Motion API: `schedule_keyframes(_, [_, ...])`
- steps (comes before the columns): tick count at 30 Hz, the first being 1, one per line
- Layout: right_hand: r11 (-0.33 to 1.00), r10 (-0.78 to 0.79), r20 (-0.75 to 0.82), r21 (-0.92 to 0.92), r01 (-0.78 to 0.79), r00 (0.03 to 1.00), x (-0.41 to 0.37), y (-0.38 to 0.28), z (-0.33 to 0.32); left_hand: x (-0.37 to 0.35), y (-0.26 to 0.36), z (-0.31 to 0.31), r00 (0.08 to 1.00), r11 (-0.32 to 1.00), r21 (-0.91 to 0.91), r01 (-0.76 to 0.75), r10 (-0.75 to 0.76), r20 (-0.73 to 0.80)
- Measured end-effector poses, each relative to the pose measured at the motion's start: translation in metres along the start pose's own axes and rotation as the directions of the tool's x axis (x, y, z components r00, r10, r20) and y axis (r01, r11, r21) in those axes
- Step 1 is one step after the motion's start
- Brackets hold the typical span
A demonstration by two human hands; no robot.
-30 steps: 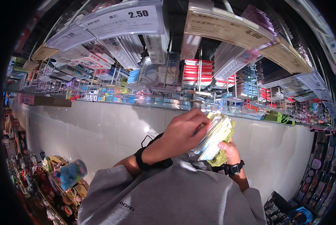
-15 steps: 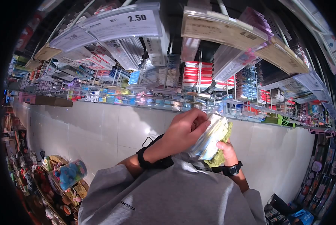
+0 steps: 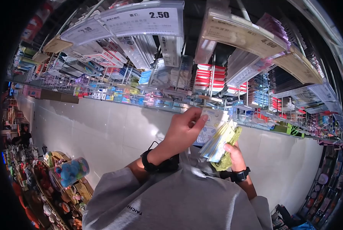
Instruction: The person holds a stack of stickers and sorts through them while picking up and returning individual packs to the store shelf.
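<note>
My left hand (image 3: pixel 185 128) pinches the top of a flat packet (image 3: pixel 210 124) with a pale printed front, between thumb and fingers. This packet stands apart from a fanned stack of thin packets (image 3: pixel 218 143), though its right side meets the stack. The stack is in my right hand (image 3: pixel 234 153), thumb across its face. Behind the stack, a crinkled yellow-green item (image 3: pixel 224 161) is held in the same hand. Both hands are in front of my chest, just below the lower edge of the hanging racks.
Racks of hanging packets (image 3: pixel 210 78) cross the view ahead, with protruding hooks and price labels (image 3: pixel 156 19). Pale floor tiles (image 3: pixel 106 126) lie below. At the lower left stand a display of plush toys (image 3: pixel 50 191) and a clear tub of blue items (image 3: pixel 70 171). More shelves (image 3: pixel 324 180) line the right.
My left hand has drawn one packet leftward from the stack, and its printed front now shows. The racks appear shifted slightly to the right in the view.
</note>
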State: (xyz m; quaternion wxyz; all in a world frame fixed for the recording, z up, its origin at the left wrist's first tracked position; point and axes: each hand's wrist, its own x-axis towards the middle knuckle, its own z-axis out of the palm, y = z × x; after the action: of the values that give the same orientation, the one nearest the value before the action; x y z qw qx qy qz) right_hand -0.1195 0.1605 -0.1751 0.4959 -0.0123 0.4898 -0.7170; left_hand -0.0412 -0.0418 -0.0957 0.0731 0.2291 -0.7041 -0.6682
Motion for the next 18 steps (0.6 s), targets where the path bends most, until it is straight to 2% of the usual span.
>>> schedule_keyframes(2, [1.000, 0.006, 0.008, 0.018, -0.006, 1.000, 0.001, 0.002, -0.004, 0.000, 0.000, 0.002, 0.988, 0.974, -0.201, -0.102, 0.076, -0.135])
schedule_keyframes(5, [0.998, 0.010, 0.019, 0.060, -0.011, 1.000, 0.000, 0.000, -0.003, -0.003, 0.005, 0.000, 0.997, 0.976, -0.214, -0.044, 0.029, -0.075])
schedule_keyframes(6, [1.000, 0.003, 0.025, 0.015, -0.003, 1.000, -0.002, -0.004, 0.002, -0.003, 0.005, 0.001, 0.997, 0.976, -0.214, -0.045, 0.029, -0.075])
schedule_keyframes(8, [1.000, -0.004, 0.030, -0.031, 0.004, 1.000, -0.006, -0.011, 0.014, -0.003, 0.005, 0.004, 0.995, 0.997, -0.034, -0.065, 0.062, -0.083])
schedule_keyframes(9, [0.999, -0.001, 0.037, -0.033, 0.002, 0.999, -0.007, -0.014, 0.022, -0.003, 0.006, 0.007, 0.995, 0.997, -0.034, -0.066, 0.063, -0.082])
schedule_keyframes(11, [0.998, 0.014, 0.016, -0.067, -0.013, 1.000, -0.007, -0.015, 0.028, -0.002, 0.008, 0.010, 0.951, 0.931, 0.230, -0.282, 0.303, -0.063])
schedule_keyframes(12, [0.998, 0.011, 0.016, -0.068, -0.010, 1.000, -0.006, -0.013, 0.026, -0.002, 0.009, 0.010, 0.950, 0.931, 0.229, -0.285, 0.306, -0.063])
schedule_keyframes(14, [1.000, -0.009, 0.006, 0.016, 0.009, 1.000, -0.001, -0.004, 0.013, -0.004, 0.011, 0.008, 0.973, 0.975, -0.048, -0.219, 0.222, 0.062])
schedule_keyframes(15, [0.999, 0.014, 0.016, 0.052, -0.015, 1.000, 0.002, 0.002, 0.004, -0.004, 0.010, 0.006, 0.973, 0.974, -0.046, -0.222, 0.225, 0.059])
schedule_keyframes(17, [0.996, 0.023, 0.008, 0.081, -0.023, 1.000, -0.001, 0.005, -0.005, -0.005, 0.007, 0.001, 0.930, 0.931, 0.004, -0.366, 0.366, 0.032])
schedule_keyframes(18, [0.993, 0.031, -0.004, 0.113, -0.030, 1.000, 0.000, 0.005, -0.007, -0.008, 0.007, -0.003, 0.930, 0.930, 0.012, -0.367, 0.367, 0.028])
